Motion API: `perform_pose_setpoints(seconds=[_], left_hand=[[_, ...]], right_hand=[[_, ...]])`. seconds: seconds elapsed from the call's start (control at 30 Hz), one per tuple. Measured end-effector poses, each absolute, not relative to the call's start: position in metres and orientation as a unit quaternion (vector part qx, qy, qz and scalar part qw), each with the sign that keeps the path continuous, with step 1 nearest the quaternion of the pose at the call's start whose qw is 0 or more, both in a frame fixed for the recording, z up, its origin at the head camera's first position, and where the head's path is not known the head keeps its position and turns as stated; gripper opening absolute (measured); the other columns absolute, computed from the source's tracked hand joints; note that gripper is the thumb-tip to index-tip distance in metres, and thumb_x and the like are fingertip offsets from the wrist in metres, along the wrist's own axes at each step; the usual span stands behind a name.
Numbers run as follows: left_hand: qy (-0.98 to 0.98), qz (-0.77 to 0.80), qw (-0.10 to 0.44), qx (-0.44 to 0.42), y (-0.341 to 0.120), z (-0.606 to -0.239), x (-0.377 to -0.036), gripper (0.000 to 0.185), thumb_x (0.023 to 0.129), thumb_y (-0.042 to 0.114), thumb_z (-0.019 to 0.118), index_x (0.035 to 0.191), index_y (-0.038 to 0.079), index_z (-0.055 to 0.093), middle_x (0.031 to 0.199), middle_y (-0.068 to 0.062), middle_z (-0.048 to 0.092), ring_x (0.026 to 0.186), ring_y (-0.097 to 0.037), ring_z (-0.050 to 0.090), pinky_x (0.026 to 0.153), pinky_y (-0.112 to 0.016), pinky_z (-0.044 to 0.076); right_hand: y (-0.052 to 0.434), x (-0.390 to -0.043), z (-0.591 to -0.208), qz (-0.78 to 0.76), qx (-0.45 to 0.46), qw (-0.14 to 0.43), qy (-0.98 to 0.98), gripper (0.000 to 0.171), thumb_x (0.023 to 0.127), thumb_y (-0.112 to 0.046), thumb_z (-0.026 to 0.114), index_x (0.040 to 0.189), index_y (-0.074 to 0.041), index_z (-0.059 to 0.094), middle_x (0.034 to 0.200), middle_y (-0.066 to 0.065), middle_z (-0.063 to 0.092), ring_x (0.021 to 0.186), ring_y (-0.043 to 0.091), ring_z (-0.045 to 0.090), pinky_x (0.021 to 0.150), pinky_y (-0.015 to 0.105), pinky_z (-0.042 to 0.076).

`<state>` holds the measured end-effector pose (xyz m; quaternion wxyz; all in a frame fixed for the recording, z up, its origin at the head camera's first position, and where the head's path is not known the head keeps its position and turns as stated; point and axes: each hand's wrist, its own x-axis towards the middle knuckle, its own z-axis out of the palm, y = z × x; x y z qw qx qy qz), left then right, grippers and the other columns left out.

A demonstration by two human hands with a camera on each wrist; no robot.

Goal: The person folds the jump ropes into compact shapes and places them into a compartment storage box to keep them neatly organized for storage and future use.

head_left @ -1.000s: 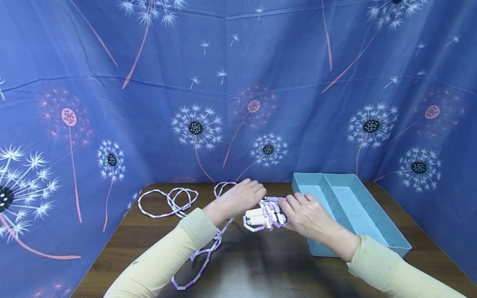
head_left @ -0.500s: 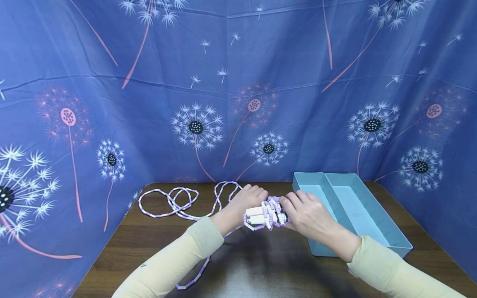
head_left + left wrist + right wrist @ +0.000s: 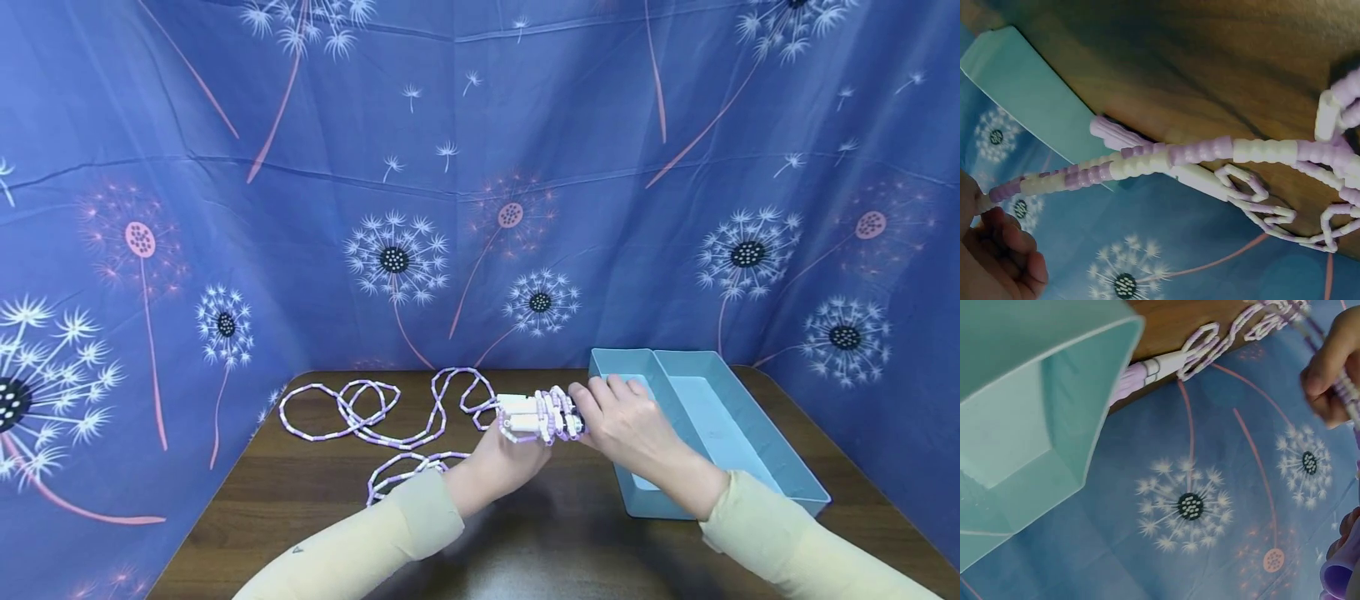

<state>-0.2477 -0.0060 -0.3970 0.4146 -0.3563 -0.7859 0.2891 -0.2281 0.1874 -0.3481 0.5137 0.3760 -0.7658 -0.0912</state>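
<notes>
- White handles (image 3: 520, 422), held over the wooden table (image 3: 585, 542) just right of centre, carry several turns of purple-and-white beaded rope (image 3: 553, 415); we note the turns crowding toward the right end of the bundle.
- We find the right hand (image 3: 630, 421) gripping this bundle at its right end, fingers curled. In the right wrist view a hollow purple grip (image 3: 1338, 575) shows against its fingers.
- We find the left hand (image 3: 502, 462) just below and left of the bundle; the left wrist view shows its fingertips pinching doubled beaded strands (image 3: 1200, 150), which run fairly straight.
- Loose rope (image 3: 405, 446) lies on the left of the table: loops at far left, a wavy run toward the hands, and a nearer loop partly hidden by the left sleeve (image 3: 360, 537).
- We see a further handle (image 3: 1197, 180) on the table toward its far edge, white with a purple end.
- We log a light-blue tray (image 3: 772, 425) at right, split lengthwise into two compartments, partly behind the right hand.
- Blue dandelion-print cloth (image 3: 480, 108) hangs beyond the table.
- Whether the rope is all one length, we cannot tell.
</notes>
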Motion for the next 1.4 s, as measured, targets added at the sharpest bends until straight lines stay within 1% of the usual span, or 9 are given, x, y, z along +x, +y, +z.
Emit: perform_pose_setpoints(seconds=[0.13,0.27,0.47,0.7,0.9,1.13,1.27,1.33,1.4], left_hand=[[-0.815,0.138,0.422,-0.372,-0.003,-0.406,-0.243,0.022,0.082,0.036,0.061,0.092,0.016,0.065,0.084,0.004,0.064,0.077,-0.012,0.059,0.070,-0.030,0.046],[-0.820,0.128,0.417,-0.370,-0.001,-0.411,-0.228,0.011,0.085,0.026,0.053,0.086,0.015,0.056,0.071,0.005,0.056,0.062,-0.010,0.052,0.056,-0.025,0.033],[-0.828,0.135,0.397,-0.372,0.001,-0.406,-0.210,0.012,0.090,0.021,0.044,0.082,0.015,0.050,0.064,0.006,0.048,0.056,-0.009,0.044,0.055,-0.025,0.027],[-0.826,0.141,0.396,-0.375,-0.003,-0.395,-0.195,0.014,0.090,0.023,0.048,0.079,0.015,0.050,0.062,0.005,0.045,0.054,-0.009,0.041,0.055,-0.026,0.025],[-0.821,0.141,0.409,-0.372,-0.008,-0.385,-0.185,0.017,0.091,0.023,0.043,0.075,0.018,0.048,0.060,0.006,0.044,0.053,-0.009,0.039,0.055,-0.026,0.025],[-0.814,0.165,0.412,-0.376,-0.017,-0.369,-0.180,0.018,0.089,0.018,0.038,0.074,0.019,0.049,0.060,0.006,0.044,0.055,-0.011,0.040,0.056,-0.027,0.027],[-0.811,0.171,0.393,-0.399,-0.021,-0.355,-0.181,0.018,0.091,0.022,0.040,0.077,0.017,0.050,0.064,0.005,0.047,0.060,-0.012,0.044,0.059,-0.028,0.031],[-0.804,0.175,0.389,-0.414,-0.024,-0.349,-0.183,0.019,0.092,0.023,0.039,0.078,0.017,0.051,0.066,0.005,0.050,0.063,-0.012,0.046,0.061,-0.028,0.033],[-0.794,0.180,0.390,-0.430,-0.026,-0.343,-0.186,0.021,0.094,0.024,0.038,0.078,0.017,0.052,0.067,0.005,0.051,0.063,-0.013,0.047,0.062,-0.028,0.034]], right_hand=[[0.194,-0.234,-0.349,-0.100,0.347,0.521,-0.773,0.069,0.048,-0.035,0.087,0.099,0.001,0.058,0.073,0.012,0.053,0.058,0.028,0.049,0.047,0.037,0.039],[0.199,-0.241,-0.350,-0.105,0.313,0.534,-0.778,0.065,0.047,-0.031,0.086,0.096,0.003,0.059,0.069,0.012,0.052,0.055,0.029,0.048,0.044,0.035,0.033],[0.204,-0.244,-0.354,-0.122,0.293,0.521,-0.792,0.059,0.050,-0.029,0.086,0.093,0.002,0.059,0.067,0.011,0.051,0.054,0.028,0.048,0.042,0.033,0.030],[0.204,-0.244,-0.362,-0.131,0.290,0.509,-0.800,0.065,0.048,-0.035,0.090,0.093,0.001,0.060,0.067,0.012,0.052,0.054,0.029,0.051,0.043,0.034,0.035],[0.202,-0.243,-0.372,-0.134,0.290,0.502,-0.804,0.043,0.067,-0.029,0.076,0.091,0.002,0.058,0.065,0.014,0.051,0.050,0.030,0.048,0.039,0.035,0.033],[0.200,-0.238,-0.380,-0.126,0.289,0.488,-0.814,0.036,0.071,-0.026,0.070,0.092,0.002,0.058,0.064,0.013,0.048,0.050,0.030,0.045,0.040,0.037,0.034],[0.196,-0.236,-0.384,-0.131,0.295,0.482,-0.814,0.028,0.083,-0.023,0.052,0.093,0.003,0.058,0.063,0.013,0.048,0.049,0.028,0.043,0.040,0.036,0.031],[0.194,-0.235,-0.385,-0.133,0.298,0.485,-0.811,0.029,0.082,-0.023,0.048,0.092,0.002,0.058,0.063,0.012,0.047,0.048,0.028,0.042,0.040,0.035,0.029],[0.193,-0.234,-0.386,-0.134,0.301,0.490,-0.807,0.028,0.076,-0.023,0.058,0.090,0.001,0.058,0.062,0.011,0.046,0.048,0.027,0.042,0.041,0.034,0.027]])
